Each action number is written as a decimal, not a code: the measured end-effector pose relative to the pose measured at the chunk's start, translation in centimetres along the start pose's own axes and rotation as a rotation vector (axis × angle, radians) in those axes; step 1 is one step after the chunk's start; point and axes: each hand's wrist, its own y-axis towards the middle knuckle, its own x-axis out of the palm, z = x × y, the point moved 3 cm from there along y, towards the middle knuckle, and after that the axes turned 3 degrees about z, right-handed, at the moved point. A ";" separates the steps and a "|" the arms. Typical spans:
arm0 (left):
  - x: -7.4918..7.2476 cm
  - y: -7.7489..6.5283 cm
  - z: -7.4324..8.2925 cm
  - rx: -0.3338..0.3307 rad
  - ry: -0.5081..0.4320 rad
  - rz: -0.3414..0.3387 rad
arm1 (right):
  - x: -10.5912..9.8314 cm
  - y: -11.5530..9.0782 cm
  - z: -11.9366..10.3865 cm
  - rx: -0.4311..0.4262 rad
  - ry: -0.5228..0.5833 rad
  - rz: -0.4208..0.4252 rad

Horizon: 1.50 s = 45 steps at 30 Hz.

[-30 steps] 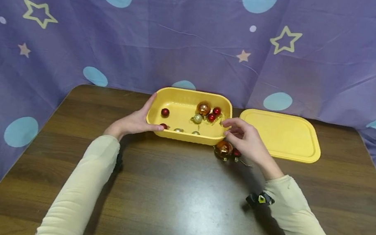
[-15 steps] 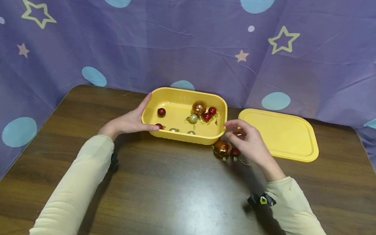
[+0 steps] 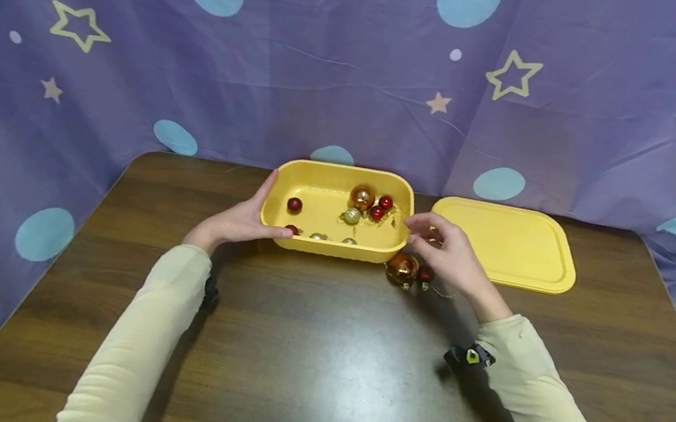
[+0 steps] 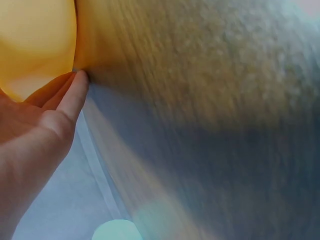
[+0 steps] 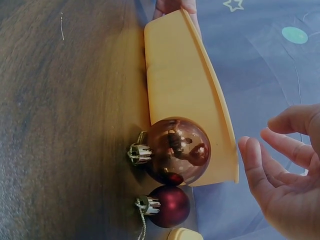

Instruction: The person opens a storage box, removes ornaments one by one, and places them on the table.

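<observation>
Head view: the left hand (image 3: pixel 237 220) grips the yellow tub (image 3: pixel 360 253) by its left end near the table's (image 3: pixel 300 348) far edge, a touch farther from the yellow lid (image 3: pixel 504 244) than a second ago! The right hand (image 3: pixel 447 253) curves loosely, fingertips apart, just beside the rim, near a copper bauble (image 5: pixel 177 151) and a dark red bauble (image 5: pixel 170 206).

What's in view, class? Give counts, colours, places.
Table: 1, brown, foreground
Curtain: 1, purple, behind table
Storage box: 1, yellow, on table
Lid: 1, yellow, beside box
Large baubles: 2, copper, one in box, one outside
Small baubles: 5, red, four in box, one outside
Pale baubles: 3, gold, in box
Strand: 1, pale, on table
Cameras: 2, black, at wrists
Sleeves: 2, cream, lower foreground
Left hand: 1, bare, holding box
Right hand: 1, bare, by box
</observation>
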 end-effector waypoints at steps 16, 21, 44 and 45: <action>0.6 1.1 -1.1 0.020 0.050 0.020 | 1.0 1.5 -0.3 -0.054 -0.017 -0.038; 0.6 1.1 -0.8 0.018 0.028 0.012 | 2.1 2.7 -0.8 -0.090 -0.045 -0.105; 0.8 1.5 -1.4 0.011 0.028 0.023 | 6.0 7.0 0.1 0.032 0.099 -0.523; 0.7 1.2 -0.9 0.010 0.020 0.016 | 6.0 7.0 0.2 0.040 0.081 -0.547</action>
